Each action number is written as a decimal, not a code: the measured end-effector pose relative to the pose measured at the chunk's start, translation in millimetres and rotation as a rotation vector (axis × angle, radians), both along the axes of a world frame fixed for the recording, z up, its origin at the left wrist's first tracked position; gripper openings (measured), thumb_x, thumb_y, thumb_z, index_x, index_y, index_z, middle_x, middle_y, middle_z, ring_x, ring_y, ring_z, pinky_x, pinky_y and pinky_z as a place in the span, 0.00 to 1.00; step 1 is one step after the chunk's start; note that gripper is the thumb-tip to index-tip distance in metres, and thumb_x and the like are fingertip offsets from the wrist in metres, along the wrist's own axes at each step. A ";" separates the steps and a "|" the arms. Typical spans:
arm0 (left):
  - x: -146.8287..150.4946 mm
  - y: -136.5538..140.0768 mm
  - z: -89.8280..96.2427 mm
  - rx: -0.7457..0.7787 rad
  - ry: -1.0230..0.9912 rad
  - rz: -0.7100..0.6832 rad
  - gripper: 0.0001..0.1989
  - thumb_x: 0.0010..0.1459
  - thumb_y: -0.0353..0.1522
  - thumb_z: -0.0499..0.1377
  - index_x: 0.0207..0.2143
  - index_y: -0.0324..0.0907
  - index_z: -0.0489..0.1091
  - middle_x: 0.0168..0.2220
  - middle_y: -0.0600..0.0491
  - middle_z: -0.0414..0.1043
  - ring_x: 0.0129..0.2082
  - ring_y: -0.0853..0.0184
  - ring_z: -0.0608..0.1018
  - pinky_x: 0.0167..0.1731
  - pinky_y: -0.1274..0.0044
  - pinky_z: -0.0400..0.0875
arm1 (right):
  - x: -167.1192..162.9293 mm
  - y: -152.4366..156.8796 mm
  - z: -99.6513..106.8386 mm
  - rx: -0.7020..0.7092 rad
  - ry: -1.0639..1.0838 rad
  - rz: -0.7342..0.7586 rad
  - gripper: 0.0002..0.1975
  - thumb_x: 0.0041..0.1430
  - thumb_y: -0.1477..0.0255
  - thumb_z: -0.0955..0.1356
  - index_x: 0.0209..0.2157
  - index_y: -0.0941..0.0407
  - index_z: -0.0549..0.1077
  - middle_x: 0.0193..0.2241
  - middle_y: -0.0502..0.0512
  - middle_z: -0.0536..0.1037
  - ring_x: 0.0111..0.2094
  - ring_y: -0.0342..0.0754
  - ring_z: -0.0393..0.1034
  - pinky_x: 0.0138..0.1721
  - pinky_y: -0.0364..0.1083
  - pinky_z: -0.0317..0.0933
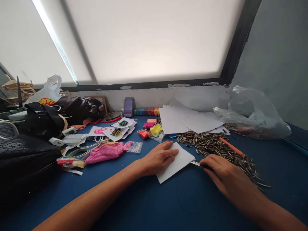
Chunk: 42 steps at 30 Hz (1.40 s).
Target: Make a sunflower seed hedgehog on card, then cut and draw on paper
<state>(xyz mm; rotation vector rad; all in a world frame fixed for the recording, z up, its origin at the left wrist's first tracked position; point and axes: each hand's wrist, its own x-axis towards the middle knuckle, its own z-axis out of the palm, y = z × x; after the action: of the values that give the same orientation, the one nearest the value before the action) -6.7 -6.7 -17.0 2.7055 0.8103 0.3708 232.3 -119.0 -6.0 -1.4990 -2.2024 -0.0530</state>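
My left hand (158, 158) lies flat on a small white sheet of paper (180, 163), which looks folded, with its fingers stretched across the upper part. Closed around a slim silvery blade-like tool (196, 163) is my right hand (222, 171), just off the sheet's right corner. The tool's tip meets the paper's edge there; whether it sits between layers I cannot tell. Most of its handle is hidden in my fingers. Striped sunflower seeds (209, 144) are heaped right behind my right hand, with an orange stick (232, 147) lying on them.
Larger white sheets (187, 117) are stacked at the back. Bagged coloured clay (156, 130) and paper pieces with clay and seed figures (116, 131) lie left of them. A pink cloth (104, 153), cables and a black bag (26, 160) crowd the left. A plastic bag (260, 115) stands back right.
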 end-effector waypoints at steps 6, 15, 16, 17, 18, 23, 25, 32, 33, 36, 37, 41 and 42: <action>4.3 -7.8 2.9 0.132 -0.006 0.036 0.18 0.66 0.35 0.47 0.54 0.44 0.68 0.59 0.43 0.61 0.58 0.55 0.65 0.57 0.62 0.61 | 6.2 -1.7 1.7 -0.087 -0.004 0.074 0.11 0.64 0.75 0.60 0.38 0.52 0.73 0.35 0.54 0.75 0.35 0.48 0.72 0.36 0.48 0.69; 5.2 -10.6 10.5 0.109 0.064 -0.115 0.21 0.66 0.41 0.49 0.60 0.51 0.62 0.67 0.49 0.49 0.65 0.51 0.55 0.61 0.57 0.52 | 7.2 1.7 0.2 -0.114 -0.018 0.093 0.11 0.64 0.76 0.60 0.40 0.53 0.73 0.38 0.55 0.75 0.39 0.49 0.72 0.39 0.49 0.69; 5.0 -8.9 9.6 0.081 0.081 -0.146 0.21 0.67 0.41 0.47 0.61 0.52 0.61 0.67 0.51 0.48 0.66 0.52 0.51 0.62 0.57 0.49 | 6.6 1.8 0.4 -0.119 -0.009 0.112 0.11 0.64 0.76 0.60 0.40 0.53 0.73 0.39 0.55 0.75 0.39 0.49 0.72 0.40 0.48 0.69; 4.9 -7.4 8.6 0.049 0.092 -0.166 0.22 0.68 0.41 0.45 0.62 0.52 0.58 0.68 0.52 0.47 0.67 0.53 0.49 0.63 0.57 0.46 | 5.9 1.8 0.5 -0.122 0.001 0.128 0.11 0.64 0.76 0.60 0.40 0.53 0.73 0.39 0.55 0.75 0.39 0.48 0.72 0.39 0.48 0.69; 4.9 -6.0 7.4 0.020 0.097 -0.174 0.22 0.69 0.41 0.43 0.63 0.52 0.57 0.68 0.53 0.46 0.68 0.55 0.47 0.63 0.58 0.45 | 5.1 1.7 0.6 -0.120 0.012 0.139 0.11 0.64 0.76 0.61 0.40 0.53 0.73 0.39 0.55 0.75 0.38 0.48 0.72 0.39 0.47 0.69; 6.1 -4.3 3.8 -0.013 0.104 -0.160 0.23 0.69 0.43 0.41 0.64 0.55 0.54 0.68 0.54 0.42 0.68 0.56 0.46 0.64 0.59 0.42 | -0.9 -0.7 2.0 -0.119 0.065 0.147 0.12 0.66 0.75 0.60 0.43 0.53 0.74 0.39 0.56 0.75 0.38 0.48 0.72 0.38 0.47 0.69; 6.3 -4.5 3.9 -0.006 0.103 -0.166 0.22 0.69 0.43 0.41 0.63 0.58 0.55 0.68 0.56 0.42 0.68 0.55 0.46 0.64 0.58 0.42 | -2.5 -1.7 3.3 -0.139 0.087 0.164 0.13 0.67 0.74 0.59 0.44 0.53 0.74 0.37 0.56 0.74 0.36 0.48 0.72 0.37 0.47 0.69; 5.9 -3.6 6.0 -0.017 0.117 -0.191 0.22 0.69 0.44 0.40 0.63 0.60 0.55 0.68 0.57 0.43 0.68 0.55 0.44 0.64 0.58 0.41 | -2.1 -1.2 3.5 -0.139 0.101 0.193 0.15 0.67 0.75 0.59 0.44 0.52 0.75 0.36 0.55 0.73 0.36 0.46 0.71 0.36 0.45 0.68; 6.0 -3.6 6.1 -0.015 0.123 -0.192 0.22 0.69 0.44 0.39 0.63 0.60 0.55 0.68 0.57 0.43 0.68 0.55 0.44 0.64 0.58 0.41 | -2.2 -1.3 3.5 -0.138 0.103 0.199 0.15 0.67 0.75 0.59 0.44 0.52 0.75 0.36 0.55 0.73 0.35 0.46 0.71 0.36 0.45 0.68; 6.2 -3.7 6.0 -0.003 0.128 -0.194 0.23 0.69 0.44 0.38 0.63 0.59 0.55 0.68 0.57 0.43 0.68 0.56 0.44 0.64 0.59 0.40 | -3.4 -2.3 4.6 -0.155 0.102 0.202 0.15 0.67 0.75 0.58 0.43 0.53 0.76 0.35 0.55 0.72 0.35 0.46 0.70 0.36 0.45 0.67; 6.3 -3.7 5.9 0.000 0.125 -0.195 0.23 0.69 0.45 0.38 0.63 0.59 0.55 0.68 0.57 0.43 0.68 0.56 0.45 0.64 0.59 0.40 | -3.9 -2.8 5.0 -0.159 0.104 0.198 0.15 0.67 0.75 0.59 0.42 0.53 0.76 0.35 0.55 0.72 0.35 0.46 0.70 0.36 0.45 0.67; 6.5 -3.7 5.6 0.005 0.137 -0.203 0.23 0.69 0.44 0.37 0.63 0.60 0.54 0.69 0.56 0.42 0.68 0.55 0.44 0.63 0.58 0.41 | -6.0 -3.5 5.5 -0.162 0.125 0.189 0.14 0.67 0.74 0.59 0.42 0.52 0.76 0.35 0.54 0.72 0.34 0.45 0.70 0.35 0.44 0.67; 6.7 -3.9 5.7 0.008 0.144 -0.205 0.23 0.69 0.44 0.38 0.63 0.60 0.54 0.69 0.56 0.42 0.68 0.54 0.44 0.63 0.58 0.41 | -6.4 -3.4 5.6 -0.168 0.129 0.190 0.14 0.67 0.74 0.59 0.43 0.51 0.76 0.35 0.54 0.72 0.34 0.45 0.70 0.35 0.44 0.67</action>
<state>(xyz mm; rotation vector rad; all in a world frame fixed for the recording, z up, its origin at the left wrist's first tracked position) 0.0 -10.6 -11.4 2.8149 0.5595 0.1343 225.9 -122.4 -0.4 -1.3287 -2.2787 0.2888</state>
